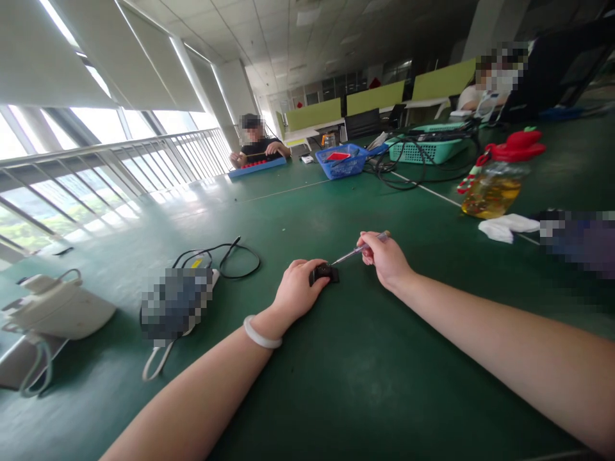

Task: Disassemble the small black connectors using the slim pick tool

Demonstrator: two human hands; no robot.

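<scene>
On the green tabletop, my left hand (298,288) is closed around a small black plastic part (323,271), thumb on its near side and fingers on the far side. My right hand (387,259) grips a slim screwdriver (353,253) with a clear purplish handle, held slantwise. Its thin tip points down to the left and meets the upper right edge of the black part, though whether it sits in a screw is too small to tell. A white bangle circles my left wrist.
Left of my hands are a blurred-out phone-like object (177,302) with a black cable (240,259) and a white device (62,307). Beyond lie a blue basket (342,168), a green basket (425,152) and tangled cables. A red-lidded jar (494,186) stands right. Two people sit farther off.
</scene>
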